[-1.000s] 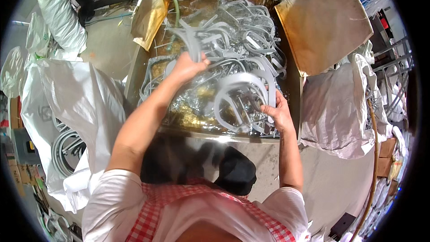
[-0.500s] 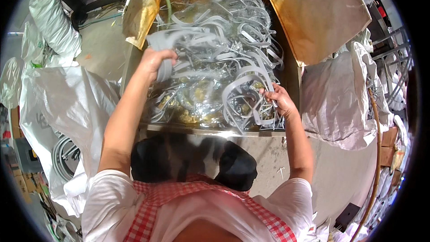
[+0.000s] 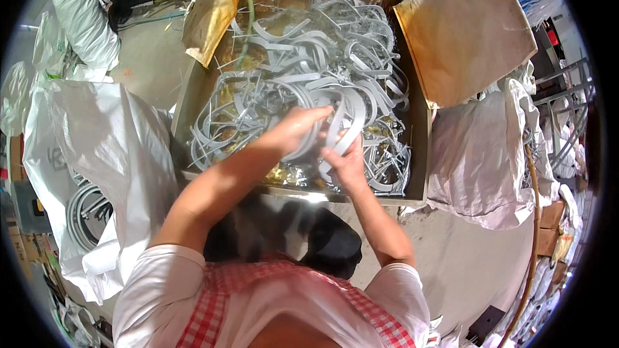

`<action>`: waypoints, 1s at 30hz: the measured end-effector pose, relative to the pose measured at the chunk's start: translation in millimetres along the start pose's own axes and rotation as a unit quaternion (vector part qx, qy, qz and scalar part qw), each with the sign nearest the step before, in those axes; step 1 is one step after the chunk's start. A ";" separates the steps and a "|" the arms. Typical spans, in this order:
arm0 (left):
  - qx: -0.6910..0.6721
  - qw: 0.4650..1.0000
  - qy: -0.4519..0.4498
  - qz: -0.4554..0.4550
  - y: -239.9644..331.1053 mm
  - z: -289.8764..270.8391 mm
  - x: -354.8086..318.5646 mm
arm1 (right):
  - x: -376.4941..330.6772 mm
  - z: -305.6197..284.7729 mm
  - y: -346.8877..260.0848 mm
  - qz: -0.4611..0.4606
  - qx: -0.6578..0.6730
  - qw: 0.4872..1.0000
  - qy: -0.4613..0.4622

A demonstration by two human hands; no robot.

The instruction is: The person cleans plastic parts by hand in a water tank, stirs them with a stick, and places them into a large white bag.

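Note:
A metal tub of water holds a tangle of grey curved plastic strips and thin sprue pieces. Over its near middle, my left hand closes round a bundle of grey curved strips, its lower fingers hidden by the strips. Just to the right, my right hand pinches the lower end of a pale, wide curved strip between thumb and fingers. Both hands are close together, and the strips they hold overlap.
Stained boards stand along the tub's sides. A green hose runs into its far left corner. White sacks flank it; the left sack contains grey coiled pieces. A thin brown pole leans at the right.
My left hand has swung right and nearer with its bundle, from the tub's left side to the middle. My right hand has come left, bringing its strip beside the bundle.

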State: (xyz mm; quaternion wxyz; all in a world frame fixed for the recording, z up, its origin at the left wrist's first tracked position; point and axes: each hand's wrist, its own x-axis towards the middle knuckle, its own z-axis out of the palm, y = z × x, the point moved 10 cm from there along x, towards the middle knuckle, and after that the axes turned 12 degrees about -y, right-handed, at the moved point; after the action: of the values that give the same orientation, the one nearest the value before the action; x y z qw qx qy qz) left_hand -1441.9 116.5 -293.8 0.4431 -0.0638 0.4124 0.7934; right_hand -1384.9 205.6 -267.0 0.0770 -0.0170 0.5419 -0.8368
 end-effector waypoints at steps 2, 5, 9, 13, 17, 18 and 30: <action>-0.073 0.997 -0.026 0.031 8.5 8.6 -5.4 | 0.3 6.8 -2.0 -0.010 -0.034 0.999 -0.017; -0.065 0.997 -0.048 -0.013 8.7 -25.2 -14.3 | -8.7 -3.6 -3.2 0.006 -0.155 0.987 -0.031; -0.067 0.994 -0.082 0.030 62.1 -37.4 -61.3 | -6.6 -121.3 -40.4 -0.112 -0.028 0.979 0.167; -0.155 0.951 -0.069 0.259 138.5 -34.5 -88.0 | -10.1 -185.8 -31.3 -0.130 -0.080 0.966 0.211; -0.129 0.962 -0.126 0.205 119.7 34.9 -76.5 | -21.9 -126.1 -45.6 -0.082 -0.265 0.942 0.188; -0.102 0.982 -0.090 0.132 98.3 42.5 -69.4 | -24.7 -112.9 -56.2 -0.133 -0.286 0.930 0.190; -0.117 0.958 -0.208 0.161 68.6 29.0 -35.2 | -4.5 -20.6 -26.8 0.002 -0.190 0.978 -0.090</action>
State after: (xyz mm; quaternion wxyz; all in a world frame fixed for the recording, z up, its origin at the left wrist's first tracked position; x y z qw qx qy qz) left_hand -1465.0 95.9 -217.5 0.3750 0.1179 0.2200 0.8928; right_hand -1385.8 235.7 -250.8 0.1231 -0.1056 0.6819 -0.7132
